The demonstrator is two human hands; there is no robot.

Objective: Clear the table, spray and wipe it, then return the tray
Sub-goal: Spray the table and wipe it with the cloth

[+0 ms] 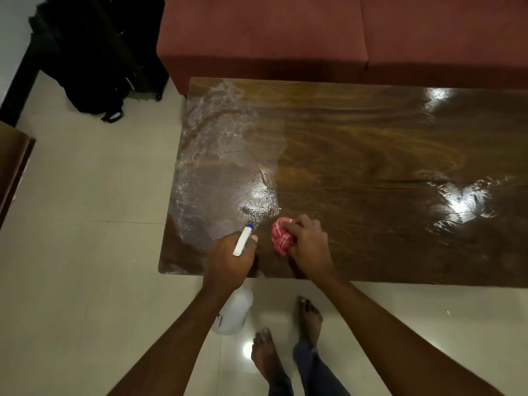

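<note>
Wood, dark and glossy, makes up the table (371,155), whose right end runs out of view; its left part carries a pale wet film, and bright glare patches sit toward the right. No tray can be seen anywhere in view.

Most of the spray bottle (233,312) is hidden: the left hand (228,258) covers its neck and trigger, and the forearm crosses its white body, which hangs below the table's near edge, over the floor (85,224). Only the white head and its blue nozzle tip stick out beyond the knuckles, pointing at the wet patch. A small dark mark shows on the bottle's body, too small to read; no label or brand can be made out.

The left hand's fingers are curled tight around the bottle's head, the thumb lying along its side.

The right hand (308,244) rests on the table near the front edge, fingers bent over a bunched red cloth (281,237) with pale stripes. It grips the cloth against the wood; part of the cloth is hidden under the palm.

Two bare feet (285,338) stand on the tiles below. A red sofa (314,38) sits just behind the table, cut off at top and right. A black bag (94,67) lies at upper left, its details lost in shadow.
</note>
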